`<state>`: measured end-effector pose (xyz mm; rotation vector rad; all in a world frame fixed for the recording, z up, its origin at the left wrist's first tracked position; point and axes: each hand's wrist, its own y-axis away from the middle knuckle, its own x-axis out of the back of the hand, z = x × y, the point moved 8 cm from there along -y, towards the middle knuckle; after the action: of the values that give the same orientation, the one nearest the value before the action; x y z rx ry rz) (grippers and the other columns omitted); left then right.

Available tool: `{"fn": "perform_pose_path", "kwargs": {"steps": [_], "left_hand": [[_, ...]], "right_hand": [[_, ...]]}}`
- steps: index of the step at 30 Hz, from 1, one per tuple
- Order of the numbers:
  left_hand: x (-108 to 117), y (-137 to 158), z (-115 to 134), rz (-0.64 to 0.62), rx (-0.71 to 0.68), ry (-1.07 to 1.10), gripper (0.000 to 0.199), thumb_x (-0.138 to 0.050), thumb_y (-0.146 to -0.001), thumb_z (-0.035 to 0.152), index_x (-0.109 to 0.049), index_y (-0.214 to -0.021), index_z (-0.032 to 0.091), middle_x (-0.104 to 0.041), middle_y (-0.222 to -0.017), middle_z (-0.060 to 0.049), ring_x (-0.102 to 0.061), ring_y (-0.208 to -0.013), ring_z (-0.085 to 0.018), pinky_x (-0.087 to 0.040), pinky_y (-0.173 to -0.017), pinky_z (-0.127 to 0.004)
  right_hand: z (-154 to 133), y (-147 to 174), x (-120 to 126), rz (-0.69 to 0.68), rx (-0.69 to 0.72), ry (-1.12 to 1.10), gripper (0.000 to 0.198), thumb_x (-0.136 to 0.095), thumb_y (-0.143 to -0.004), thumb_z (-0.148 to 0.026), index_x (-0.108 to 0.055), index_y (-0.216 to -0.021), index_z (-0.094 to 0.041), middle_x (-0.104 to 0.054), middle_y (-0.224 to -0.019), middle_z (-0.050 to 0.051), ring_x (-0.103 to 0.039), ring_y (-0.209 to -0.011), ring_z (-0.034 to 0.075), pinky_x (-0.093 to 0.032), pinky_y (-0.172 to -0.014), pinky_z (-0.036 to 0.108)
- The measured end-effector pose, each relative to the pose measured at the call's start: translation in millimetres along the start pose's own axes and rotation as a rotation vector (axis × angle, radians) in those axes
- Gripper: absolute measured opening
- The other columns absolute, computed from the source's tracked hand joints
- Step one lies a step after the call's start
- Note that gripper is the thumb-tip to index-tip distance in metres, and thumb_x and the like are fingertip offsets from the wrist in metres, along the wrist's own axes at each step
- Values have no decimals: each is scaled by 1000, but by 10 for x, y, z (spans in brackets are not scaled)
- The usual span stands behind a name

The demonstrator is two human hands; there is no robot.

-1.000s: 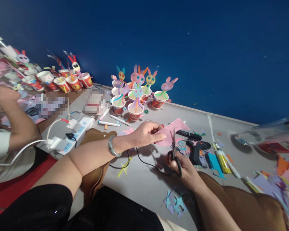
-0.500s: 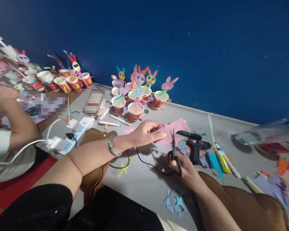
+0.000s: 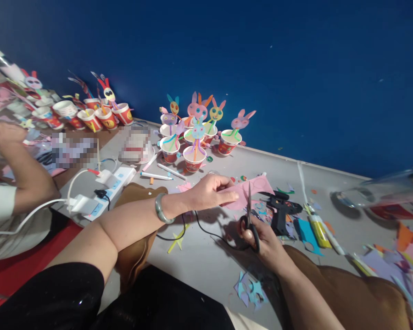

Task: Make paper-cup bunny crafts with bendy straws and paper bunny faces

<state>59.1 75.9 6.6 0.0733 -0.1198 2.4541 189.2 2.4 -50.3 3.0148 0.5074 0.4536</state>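
Note:
My left hand [image 3: 211, 191] pinches the near end of a strip of pink paper [image 3: 261, 184] between thumb and fingers. Faint round outlines show on the paper. My right hand [image 3: 263, 240] is closed around the black handles of a pair of scissors [image 3: 249, 213], its blades pointing up at the paper's lower edge. Whether the blades are cutting into it I cannot tell. Just beyond lies a black glue gun [image 3: 280, 211], partly behind the paper, among small scraps. A torn cluster of blue and purple paper offcuts [image 3: 250, 290] lies below my right hand.
Paper cups with rabbit figures [image 3: 194, 158] stand by the blue wall. A white power strip [image 3: 106, 195] with cables lies left, near a co-worker's arm [image 3: 24, 169]. A clear bottle [image 3: 382, 192] lies right, beyond a yellow glue tube [image 3: 318, 229] and coloured scraps [image 3: 385, 266].
The pink paper has shifted slightly to the right and tilted, now covering more of the glue gun's far end. My hands have barely moved; the scissors stay in my right hand.

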Motion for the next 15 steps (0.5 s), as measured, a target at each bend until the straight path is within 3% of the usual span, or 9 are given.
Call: {"fn": "perform_pose_path", "kwargs": {"steps": [15], "left_hand": [[67,-3,9,50,-59,-62,32,-64,-83,33,-49,-60,18,-46,-58,5,-40,-57,-6,-31,-55,-24]], "right_hand": [[20,1,17,11,-27,71,69,-52,-77,-89,-50,-65,-21,-44,-60,-2,-37,-57,13,-35,-53,28]]}}
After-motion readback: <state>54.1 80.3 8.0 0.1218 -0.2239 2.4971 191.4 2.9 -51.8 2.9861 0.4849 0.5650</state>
